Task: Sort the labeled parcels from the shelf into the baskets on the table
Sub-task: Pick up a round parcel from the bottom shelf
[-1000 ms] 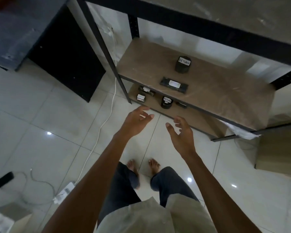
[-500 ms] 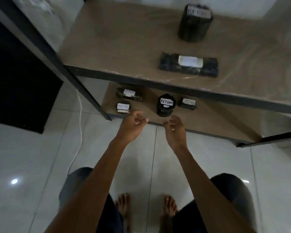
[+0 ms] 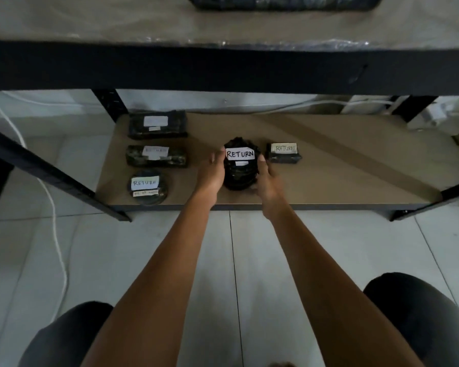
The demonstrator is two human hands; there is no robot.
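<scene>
Logged upper shelf board (image 3: 90,22) across the top, film-wrapped, with a dark parcel (image 3: 284,2) on it cut off by the top of the view. Logged lower shelf board (image 3: 329,165) beneath, carrying five dark-wrapped parcels. Placed far long parcel (image 3: 157,125) at the back left corner and near long parcel (image 3: 157,156) just in front of it. Placed flat round parcel (image 3: 148,186) at the front left corner, labelled RETURN. Placed small box parcel (image 3: 283,153) right of centre, labelled RETURN, just beside the tall round parcel (image 3: 239,176); touching or apart not resolvable. Found the tall round parcel mid-board toward the front edge, upright, RETURN label on top. Noted left hand (image 3: 210,173) wrapped round its left flank and right hand (image 3: 266,181) round its right flank, both clamped on it, thumbs up near the label. Judged step: lifting this parcel out. Risks: striking knuckles or the parcel top on the black beam (image 3: 223,70) of the upper board through too steep a lift; slipping on the crinkled wrap under a loose grip; nudging the small box parcel with the right hand; snagging the white cable (image 3: 54,207) on the floor at left when rising. Hidden or unclear: fingertips behind the parcel; parcel base behind the hands, so contact with the board unconfirmed; text on both long-parcel labels too faint to read; smaller strips under the RETURN labels unreadable; baskets and counter out of view.
</scene>
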